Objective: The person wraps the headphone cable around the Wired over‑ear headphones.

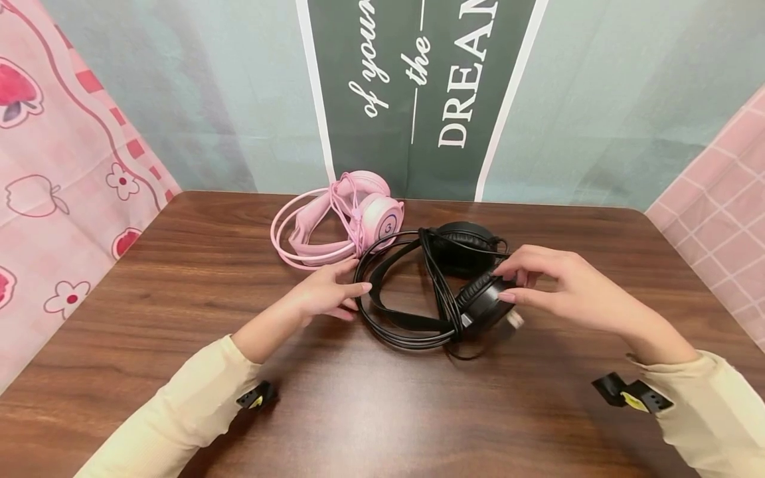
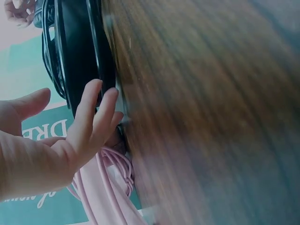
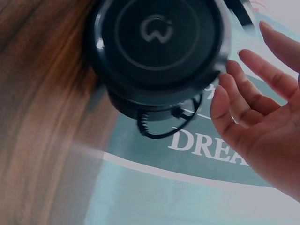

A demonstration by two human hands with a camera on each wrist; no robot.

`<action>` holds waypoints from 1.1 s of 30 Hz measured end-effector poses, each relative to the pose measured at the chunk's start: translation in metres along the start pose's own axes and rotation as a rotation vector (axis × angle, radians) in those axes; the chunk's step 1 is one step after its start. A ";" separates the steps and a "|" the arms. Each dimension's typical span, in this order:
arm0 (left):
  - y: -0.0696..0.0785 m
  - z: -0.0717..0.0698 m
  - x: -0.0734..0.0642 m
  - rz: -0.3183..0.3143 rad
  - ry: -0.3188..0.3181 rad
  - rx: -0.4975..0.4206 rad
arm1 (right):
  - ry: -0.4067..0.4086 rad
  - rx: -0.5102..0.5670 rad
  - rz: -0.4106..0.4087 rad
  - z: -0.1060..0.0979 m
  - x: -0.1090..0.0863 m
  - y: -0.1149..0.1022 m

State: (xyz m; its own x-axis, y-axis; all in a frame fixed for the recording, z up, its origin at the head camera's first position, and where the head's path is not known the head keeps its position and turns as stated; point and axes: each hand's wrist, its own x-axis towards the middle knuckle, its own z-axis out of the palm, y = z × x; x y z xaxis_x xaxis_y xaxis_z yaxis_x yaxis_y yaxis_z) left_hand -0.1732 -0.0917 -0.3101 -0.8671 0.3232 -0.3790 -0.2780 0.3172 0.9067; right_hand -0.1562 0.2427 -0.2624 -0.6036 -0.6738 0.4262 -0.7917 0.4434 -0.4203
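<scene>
Black headphones [image 1: 412, 320] lie on the table, their cable wound round the headband and bundled near the ear cups. My left hand [image 1: 323, 292] is at the headband's left side, its fingers fairly straight and spread; in the left wrist view the fingertips [image 2: 95, 86] reach the band without curling round it. Beside the right ear cup [image 3: 157, 37] is my right hand [image 1: 556, 285]. Its fingers [image 3: 232, 93] are loosely bent and appear apart from the cup in the right wrist view. Pink headphones [image 1: 378, 219] with a bundled pink cable lie just behind the left hand.
The brown wooden table [image 1: 370, 405] stretches in front of and around both headphones. A green backdrop [image 1: 406, 166] with white lettering hangs behind it. Patterned pink cloth [image 1: 78, 212] hangs at the left, and pink checked cloth [image 1: 729, 199] at the right.
</scene>
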 end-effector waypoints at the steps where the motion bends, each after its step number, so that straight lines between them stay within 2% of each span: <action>1: 0.000 -0.001 0.000 0.001 0.003 0.007 | 0.000 -0.006 -0.010 -0.001 0.000 -0.001; 4: 0.001 -0.004 -0.002 0.023 0.007 0.057 | 0.006 -0.028 -0.020 -0.004 0.001 -0.006; 10: 0.007 -0.011 -0.010 0.131 0.028 0.234 | 0.025 -0.011 -0.098 0.002 0.009 -0.020; 14: 0.009 -0.017 -0.014 0.174 0.073 0.333 | 0.017 0.024 -0.176 0.018 0.017 -0.031; 19: 0.007 -0.024 -0.017 0.211 0.099 0.432 | -0.036 -0.005 -0.262 0.044 0.024 -0.039; 23: 0.002 -0.030 -0.018 0.213 0.113 0.440 | -0.094 -0.067 -0.248 0.060 0.022 -0.042; 29: 0.001 -0.039 -0.024 0.215 0.173 0.474 | -0.148 -0.133 -0.186 0.068 0.022 -0.042; 33: 0.003 -0.044 -0.030 0.230 0.174 0.428 | -0.188 -0.188 -0.144 0.070 0.021 -0.042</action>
State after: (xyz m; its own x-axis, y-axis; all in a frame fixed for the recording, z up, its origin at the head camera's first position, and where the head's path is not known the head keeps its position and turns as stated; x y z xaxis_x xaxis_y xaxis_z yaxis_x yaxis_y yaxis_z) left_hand -0.1665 -0.1392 -0.2878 -0.9519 0.2862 -0.1097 0.0902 0.6035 0.7922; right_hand -0.1291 0.1688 -0.2918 -0.4696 -0.8277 0.3072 -0.8821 0.4252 -0.2028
